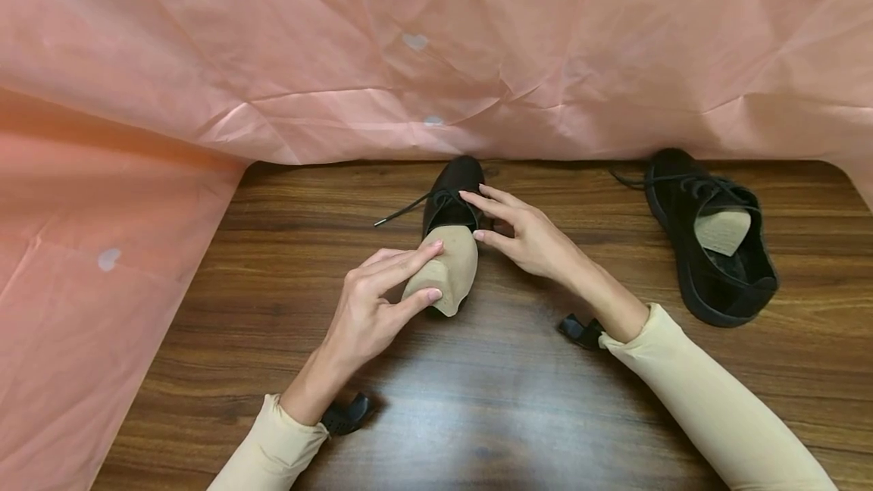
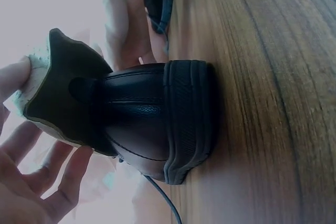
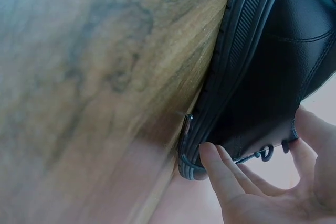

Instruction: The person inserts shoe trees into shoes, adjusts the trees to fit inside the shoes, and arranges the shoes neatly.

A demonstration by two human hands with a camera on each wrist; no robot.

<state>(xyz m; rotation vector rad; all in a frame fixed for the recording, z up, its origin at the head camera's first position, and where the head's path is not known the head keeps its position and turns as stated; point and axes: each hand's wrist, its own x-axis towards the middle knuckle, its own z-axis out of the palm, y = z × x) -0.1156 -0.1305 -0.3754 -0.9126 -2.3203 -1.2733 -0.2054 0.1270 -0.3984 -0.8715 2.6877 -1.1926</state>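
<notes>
A black lace-up shoe (image 1: 453,180) stands on the table with its toe away from me. From its opening rises a beige insole (image 1: 458,248) with a raised heel part; its front end is hidden inside. My left hand (image 1: 375,294) pinches the insole's heel end between thumb and fingers. In the left wrist view the insole's dark underside (image 2: 71,77) tilts up above the shoe heel (image 2: 136,103). My right hand (image 1: 528,237) lies along the shoe's right side, fingers nearly straight by the laces and thumb by the opening. The right wrist view shows the fingertips (image 3: 210,156) against the shoe's side.
Another black shoe (image 1: 689,248) stands at the right with a beige piece (image 1: 723,232) inside it. One lace (image 1: 402,212) trails left from the nearer shoe. Behind the wooden table (image 1: 286,248) hangs a pink cloth (image 1: 546,59) with pale hearts.
</notes>
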